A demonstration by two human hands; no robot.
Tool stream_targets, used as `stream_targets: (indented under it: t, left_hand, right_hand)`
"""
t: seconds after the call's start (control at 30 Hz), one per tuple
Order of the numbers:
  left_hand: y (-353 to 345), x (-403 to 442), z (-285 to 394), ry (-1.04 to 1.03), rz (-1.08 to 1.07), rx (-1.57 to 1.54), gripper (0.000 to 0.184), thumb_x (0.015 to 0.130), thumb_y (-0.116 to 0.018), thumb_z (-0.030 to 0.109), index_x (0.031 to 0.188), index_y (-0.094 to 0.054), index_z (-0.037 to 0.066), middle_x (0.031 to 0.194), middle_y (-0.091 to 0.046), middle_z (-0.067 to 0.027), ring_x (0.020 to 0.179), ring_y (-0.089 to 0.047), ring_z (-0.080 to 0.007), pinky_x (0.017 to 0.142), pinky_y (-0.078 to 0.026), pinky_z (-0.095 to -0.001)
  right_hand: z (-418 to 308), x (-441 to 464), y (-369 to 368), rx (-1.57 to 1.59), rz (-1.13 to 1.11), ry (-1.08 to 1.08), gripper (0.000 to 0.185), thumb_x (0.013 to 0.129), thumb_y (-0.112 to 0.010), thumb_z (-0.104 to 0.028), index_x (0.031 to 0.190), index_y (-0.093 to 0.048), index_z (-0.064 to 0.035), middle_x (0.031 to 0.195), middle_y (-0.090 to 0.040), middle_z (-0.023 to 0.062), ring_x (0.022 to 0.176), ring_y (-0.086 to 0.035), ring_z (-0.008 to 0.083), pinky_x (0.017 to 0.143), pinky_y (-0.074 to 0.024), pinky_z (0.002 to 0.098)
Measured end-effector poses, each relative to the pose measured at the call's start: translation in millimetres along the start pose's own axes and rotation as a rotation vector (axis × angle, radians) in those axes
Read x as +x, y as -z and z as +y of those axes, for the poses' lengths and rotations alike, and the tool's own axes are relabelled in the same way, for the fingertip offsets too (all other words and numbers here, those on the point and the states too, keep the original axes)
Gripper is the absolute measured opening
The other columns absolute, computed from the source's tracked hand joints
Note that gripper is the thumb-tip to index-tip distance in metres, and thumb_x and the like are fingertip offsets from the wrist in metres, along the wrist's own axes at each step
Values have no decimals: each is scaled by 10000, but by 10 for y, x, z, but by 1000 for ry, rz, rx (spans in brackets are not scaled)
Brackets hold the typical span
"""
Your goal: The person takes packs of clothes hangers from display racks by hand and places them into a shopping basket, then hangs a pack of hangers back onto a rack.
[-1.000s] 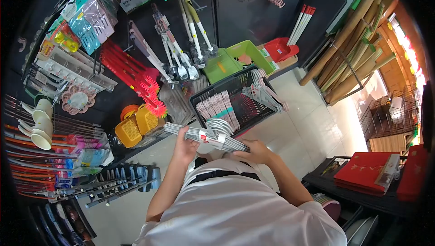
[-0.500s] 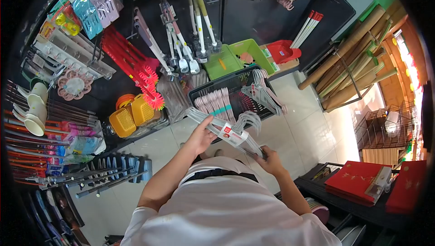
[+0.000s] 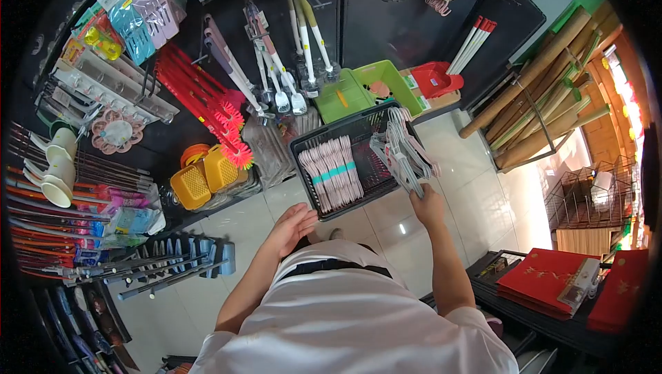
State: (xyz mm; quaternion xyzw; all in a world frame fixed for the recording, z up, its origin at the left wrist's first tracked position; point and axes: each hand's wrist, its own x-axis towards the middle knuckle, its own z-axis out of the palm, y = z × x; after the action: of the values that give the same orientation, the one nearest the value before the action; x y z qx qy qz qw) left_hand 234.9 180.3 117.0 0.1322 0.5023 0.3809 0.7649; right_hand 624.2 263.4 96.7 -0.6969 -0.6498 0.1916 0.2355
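My right hand (image 3: 427, 204) is closed on the lower end of a bundle of grey clothes hangers (image 3: 405, 167), at the right end of a black plastic basket (image 3: 314, 133). Other hangers with pinkish arms overlap this bundle, so where one set ends is hard to see. Inside the basket, on the left, a row of pale pink hangers (image 3: 331, 191) is bound with a teal band (image 3: 334, 171). Close to the basket's near left corner is my left hand (image 3: 293, 228), empty, its fingers stretched out.
Behind the basket stand a green bin (image 3: 338, 104) and a red dustpan (image 3: 434, 79). Toilet brushes (image 3: 279, 91) and red dusters (image 3: 224, 126) hang on the rack. Yellow baskets (image 3: 192, 186) sit at left. Red packets (image 3: 545, 274) lie on a right-hand shelf.
The grey hangers moved from between both hands to the basket's right end, with my right hand still on them. My left hand let go and dropped back, fingers extended.
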Motion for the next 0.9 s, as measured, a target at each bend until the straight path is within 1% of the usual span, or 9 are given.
stream_targets:
  t: [0.1,0.23,0.33,0.53,0.6,0.7,0.73,0.8,0.9]
  left_hand:
    - [167,-154,-88,-19,73,-150,369,969,-624,257,1274,-476,112,1144,-649,-86,1054,-636,-181,891,-523,-338]
    - [384,-277,-283,-14,132,-205,240,967,-628,260,1158,-546,140,1122,-667,-76,1042,-650,-183,890,-531,-342]
    - [548,-316,-477,-19,133,-205,245,962,-635,253,1158,-548,135,1136,-667,-80,1034,-655,-178,892,-536,-356]
    - [507,-406,-557,3,234,-183,342,953,-654,271,1218,-547,83,1130,-655,-132,1063,-639,-269,953,-523,-387]
    - [505,-423,-553,-15,216,-172,335,950,-660,278,1200,-557,81,1121,-658,-125,1055,-643,-262,948,-528,-390]
    - [530,-412,-574,-27,223,-173,313,954,-655,278,1177,-570,76,1101,-663,-118,1040,-649,-259,937,-536,-387]
    - [553,-408,-579,-30,224,-172,313,954,-655,278,1177,-570,76,1101,-663,-118,1040,-649,-259,937,-536,-387]
    - [558,-412,-575,-38,222,-162,284,955,-652,266,1155,-581,76,1080,-670,-115,1014,-658,-258,919,-547,-391]
    - [562,-407,-548,-46,208,-141,275,955,-653,254,1149,-583,73,1076,-673,-118,1001,-662,-255,910,-551,-388]
  right_hand:
    - [103,207,-234,-25,-36,-33,390,833,-649,-296,1034,-637,38,867,-677,276,841,-661,450,759,-515,510]
    - [246,478,-567,-33,-95,-88,404,821,-653,-301,1037,-640,40,895,-677,283,867,-655,458,786,-508,513]
    - [349,625,-826,-41,-138,-103,403,817,-651,-285,1061,-633,35,929,-680,282,892,-654,460,814,-505,516]
    - [473,772,-1224,-65,-140,-186,424,823,-652,-284,1146,-597,-15,1041,-671,277,968,-647,439,876,-491,517]
    - [530,816,-1298,-85,-124,-195,533,808,-708,-245,1247,-524,-5,1150,-635,254,1058,-607,447,929,-481,509]
    - [539,769,-1261,-171,76,-37,521,797,-734,-291,1221,-543,-55,1082,-658,227,1035,-601,438,896,-483,503]
    - [540,730,-1224,-168,77,-35,521,797,-734,-291,1221,-543,-55,1082,-658,227,1035,-601,438,896,-483,503]
    - [419,601,-967,-101,3,-80,558,813,-721,-240,1283,-504,-33,1233,-603,208,1167,-545,400,1010,-420,494]
    - [501,446,-884,-43,36,-90,556,849,-689,-288,1292,-493,-14,1203,-615,242,1122,-572,426,965,-449,499]
